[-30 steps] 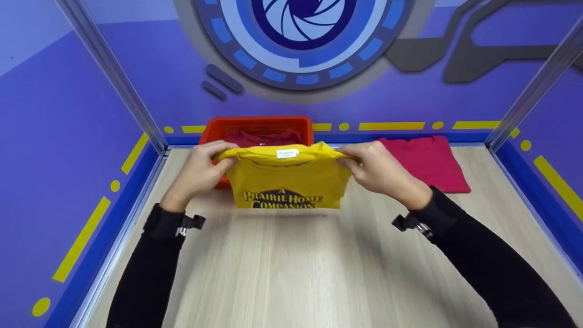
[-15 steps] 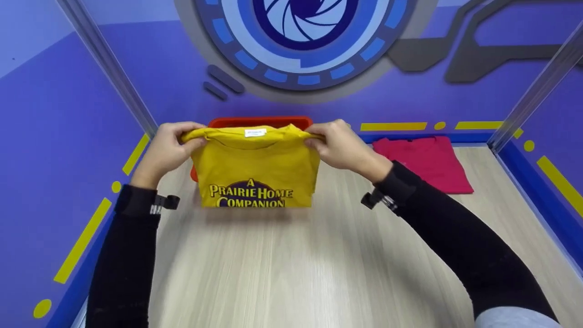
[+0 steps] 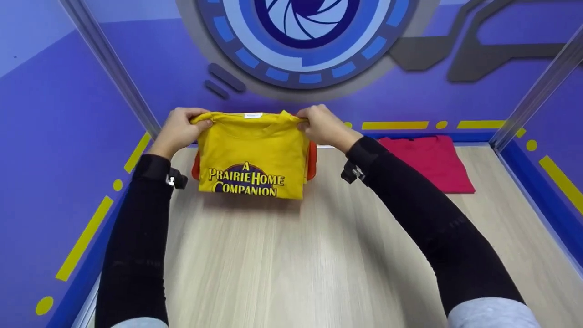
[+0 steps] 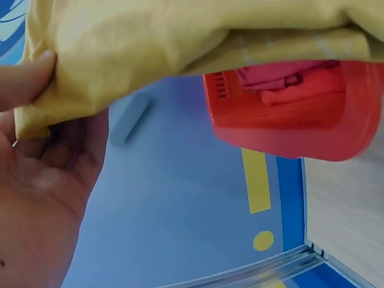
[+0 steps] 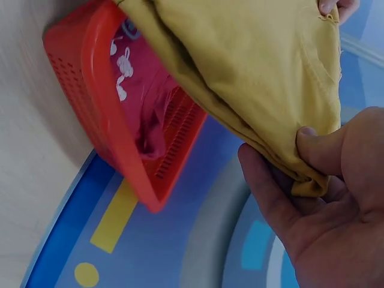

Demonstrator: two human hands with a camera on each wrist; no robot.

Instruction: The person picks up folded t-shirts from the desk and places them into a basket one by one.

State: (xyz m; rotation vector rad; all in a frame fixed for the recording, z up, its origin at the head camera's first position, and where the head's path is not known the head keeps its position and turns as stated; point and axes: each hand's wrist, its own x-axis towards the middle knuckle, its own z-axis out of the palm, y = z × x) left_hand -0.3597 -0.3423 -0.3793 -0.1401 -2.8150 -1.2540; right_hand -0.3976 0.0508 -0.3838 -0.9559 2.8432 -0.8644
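A folded yellow T-shirt [image 3: 253, 150] with "A Prairie Home Companion" printed on it hangs from both hands in front of and above a red basket. My left hand [image 3: 181, 130] pinches its upper left corner between thumb and fingers. At the upper right corner my right hand [image 3: 325, 126] pinches the cloth the same way, as the right wrist view also shows. Most of the red basket [image 3: 312, 161] is hidden behind the shirt in the head view. Both wrist views show dark red clothing [image 5: 138, 84] lying inside the basket, below the yellow shirt.
A folded pink-red shirt [image 3: 428, 161] lies on the wooden table [image 3: 291, 259] at the back right. The purple back wall [image 3: 150, 59] stands close behind the basket, and side panels rise at left and right.
Both hands have carried the yellow shirt left, then up and back towards the basket. The shirt now covers most of the basket in the head view. The pink-red shirt stays put.
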